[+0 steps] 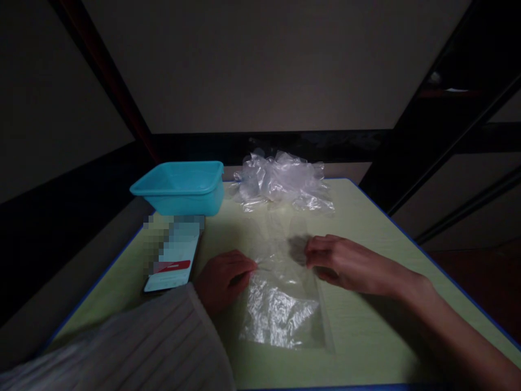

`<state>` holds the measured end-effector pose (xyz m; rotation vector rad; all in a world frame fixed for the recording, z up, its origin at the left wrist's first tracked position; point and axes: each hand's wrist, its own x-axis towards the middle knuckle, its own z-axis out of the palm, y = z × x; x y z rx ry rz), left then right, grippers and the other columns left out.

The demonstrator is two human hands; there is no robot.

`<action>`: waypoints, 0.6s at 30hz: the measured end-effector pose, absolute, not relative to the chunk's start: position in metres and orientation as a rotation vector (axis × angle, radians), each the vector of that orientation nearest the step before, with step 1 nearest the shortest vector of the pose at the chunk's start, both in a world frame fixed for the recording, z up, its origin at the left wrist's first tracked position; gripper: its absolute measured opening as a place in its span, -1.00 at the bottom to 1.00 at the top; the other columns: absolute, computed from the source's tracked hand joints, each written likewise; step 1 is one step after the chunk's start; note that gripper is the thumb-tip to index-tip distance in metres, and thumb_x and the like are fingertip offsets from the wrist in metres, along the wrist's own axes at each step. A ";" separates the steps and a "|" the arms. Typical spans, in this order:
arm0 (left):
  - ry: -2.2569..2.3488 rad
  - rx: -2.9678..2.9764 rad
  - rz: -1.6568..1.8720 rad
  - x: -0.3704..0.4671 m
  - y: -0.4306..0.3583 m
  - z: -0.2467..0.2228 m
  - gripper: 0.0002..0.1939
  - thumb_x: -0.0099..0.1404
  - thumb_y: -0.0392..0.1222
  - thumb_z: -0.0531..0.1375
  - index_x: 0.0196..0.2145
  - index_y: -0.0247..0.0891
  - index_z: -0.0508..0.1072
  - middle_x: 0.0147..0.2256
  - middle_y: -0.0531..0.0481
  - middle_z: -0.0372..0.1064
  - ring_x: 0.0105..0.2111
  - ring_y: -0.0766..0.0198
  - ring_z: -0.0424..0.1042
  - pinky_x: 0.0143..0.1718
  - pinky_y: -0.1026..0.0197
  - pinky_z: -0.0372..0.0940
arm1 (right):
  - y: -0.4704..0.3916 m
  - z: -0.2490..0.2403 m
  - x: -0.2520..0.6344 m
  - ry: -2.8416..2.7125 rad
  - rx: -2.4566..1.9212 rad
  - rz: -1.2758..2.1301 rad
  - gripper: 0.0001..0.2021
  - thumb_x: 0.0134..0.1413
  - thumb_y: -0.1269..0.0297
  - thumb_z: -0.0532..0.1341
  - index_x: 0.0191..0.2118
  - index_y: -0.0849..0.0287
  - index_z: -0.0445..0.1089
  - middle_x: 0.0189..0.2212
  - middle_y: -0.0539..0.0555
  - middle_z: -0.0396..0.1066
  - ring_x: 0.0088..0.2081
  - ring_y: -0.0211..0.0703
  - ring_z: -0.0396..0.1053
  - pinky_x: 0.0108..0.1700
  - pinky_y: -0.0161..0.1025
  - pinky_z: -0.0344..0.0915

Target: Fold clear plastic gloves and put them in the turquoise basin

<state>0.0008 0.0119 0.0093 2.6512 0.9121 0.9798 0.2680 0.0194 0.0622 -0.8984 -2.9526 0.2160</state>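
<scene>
A clear plastic bag [285, 309] lies spread on the pale green table, its shiny lower part toward me and its faint upper part reaching toward the back. My left hand [226, 277] pinches the bag's left edge between thumb and fingers. On the other side, my right hand [331, 260] hovers at the bag's right edge with its fingers curled down; whether the fingertips hold any plastic cannot be made out. Behind the bag sits a crumpled heap of clear plastic [285, 182].
A turquoise plastic basin [183, 202] stands at the back left of the table [366, 336]. In front of it lies a phone [175, 255] with a lit screen, close to my left hand. The table has a blue edge, and a wall rises behind it.
</scene>
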 end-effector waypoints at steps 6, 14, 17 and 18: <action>0.858 2.692 0.982 0.000 0.012 0.010 -0.75 0.26 -0.34 0.01 -0.38 -0.35 0.48 -0.42 -0.10 0.50 -0.42 0.26 0.43 -0.38 0.22 0.38 | 0.009 0.054 0.272 -3.025 -0.655 -0.366 -0.81 0.15 0.46 0.07 -0.21 0.23 0.42 -0.25 0.12 0.43 -0.26 -0.09 0.36 -0.29 -0.16 0.32; 0.864 2.719 0.986 0.001 0.011 0.009 -0.76 0.25 -0.34 0.01 -0.39 -0.34 0.48 -0.42 -0.09 0.50 -0.42 0.26 0.44 -0.38 0.22 0.38 | 0.009 0.035 0.284 -2.830 -0.400 -0.387 -0.65 0.26 0.49 -0.13 0.05 0.35 0.27 -0.07 0.19 0.42 -0.05 -0.16 0.35 -0.17 -0.21 0.39; 0.841 2.742 0.980 0.001 0.011 0.010 -0.76 0.26 -0.34 0.00 -0.39 -0.35 0.48 -0.41 -0.09 0.50 -0.42 0.26 0.43 -0.38 0.22 0.38 | 0.009 0.031 0.285 -2.827 -0.397 -0.337 -0.64 0.27 0.48 -0.13 0.07 0.38 0.25 -0.02 0.20 0.38 0.02 -0.14 0.31 -0.08 -0.19 0.38; 0.839 2.747 0.979 0.000 0.011 0.010 -0.75 0.26 -0.34 0.00 -0.38 -0.35 0.47 -0.41 -0.09 0.50 -0.42 0.26 0.43 -0.38 0.22 0.38 | 0.009 0.030 0.285 -2.825 -0.408 -0.318 -0.64 0.26 0.48 -0.13 0.07 0.38 0.24 -0.02 0.20 0.38 0.03 -0.14 0.30 -0.05 -0.19 0.37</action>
